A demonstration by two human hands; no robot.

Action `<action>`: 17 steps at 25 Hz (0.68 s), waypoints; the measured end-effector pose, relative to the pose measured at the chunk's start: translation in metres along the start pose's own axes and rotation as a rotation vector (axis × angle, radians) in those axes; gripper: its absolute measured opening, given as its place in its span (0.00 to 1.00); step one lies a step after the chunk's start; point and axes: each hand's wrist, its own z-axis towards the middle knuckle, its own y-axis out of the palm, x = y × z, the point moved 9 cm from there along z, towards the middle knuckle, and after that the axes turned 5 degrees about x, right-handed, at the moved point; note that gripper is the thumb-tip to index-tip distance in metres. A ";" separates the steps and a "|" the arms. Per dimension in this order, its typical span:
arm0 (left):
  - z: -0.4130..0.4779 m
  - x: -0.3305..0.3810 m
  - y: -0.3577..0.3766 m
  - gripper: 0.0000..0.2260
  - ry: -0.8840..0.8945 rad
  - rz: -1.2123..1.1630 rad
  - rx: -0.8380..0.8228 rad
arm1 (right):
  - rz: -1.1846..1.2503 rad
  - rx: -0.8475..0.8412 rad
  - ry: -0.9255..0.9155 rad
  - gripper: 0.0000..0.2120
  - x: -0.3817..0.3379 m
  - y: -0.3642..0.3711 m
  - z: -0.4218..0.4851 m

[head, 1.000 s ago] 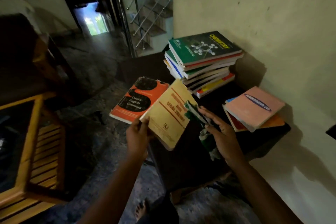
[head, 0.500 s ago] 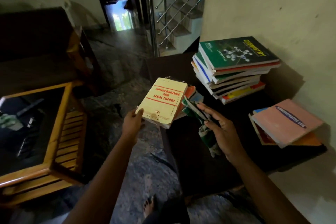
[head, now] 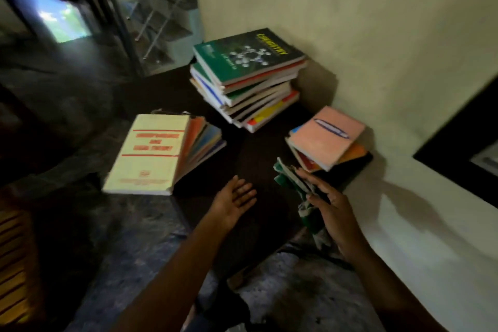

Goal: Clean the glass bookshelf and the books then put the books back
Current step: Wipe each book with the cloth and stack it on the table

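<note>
**Desk:** What are the hands doing?

**Operator:** I'm seeing the left hand (head: 234, 202) hovering palm up over the dark table (head: 242, 153). Its fingers are spreading nearly straight, gripping nothing and touching nothing. The right hand (head: 332, 207) is holding a cloth (head: 288, 178). Its fingers are stretching forward rather than curling, and the thumb is pinning the fabric against them.

**Desk:** And the cloth itself?

**Operator:** It's looking soft and crumpled, green with white patches. It's bunching up at the fingertips and hanging limp below the palm.

**Desk:** Where are the books sitting?

**Operator:** All on that table, in three groups. At the left I'm looking at a cream book (head: 149, 155) with red lettering and a matte paper cover. It's lying flat on a fanned pile (head: 204, 140) of thinner volumes in orange and blue, and its near corner seems to be overhanging the table edge. At the back, near the wall (head: 377, 35), a tall stack (head: 256, 100) is sitting unevenly with its edges skewed, and a glossy green chemistry book (head: 248, 56) is capping it. On the right, a pink book (head: 327, 133) is lying on a few others, with orange and red showing beneath. That pile is sitting just beside the right hand's fingertips, and I can't tell whether the cloth is touching it.

**Desk:** Surfaces?

**Operator:** The table top is reading dark and smooth. The floor (head: 134, 237) is showing mottled grey stone, and the wall is looking like pale, plain plaster.
</note>
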 end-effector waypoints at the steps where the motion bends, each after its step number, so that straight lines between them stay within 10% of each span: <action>1: 0.010 -0.002 0.028 0.12 -0.010 0.031 -0.028 | -0.014 0.059 0.010 0.24 0.004 -0.021 -0.003; 13: 0.102 -0.019 0.185 0.24 0.186 0.523 0.050 | -0.180 0.342 0.128 0.25 0.030 -0.112 -0.036; 17: 0.075 -0.027 0.165 0.22 0.249 0.269 -0.012 | -0.087 0.318 0.095 0.25 0.028 -0.105 -0.030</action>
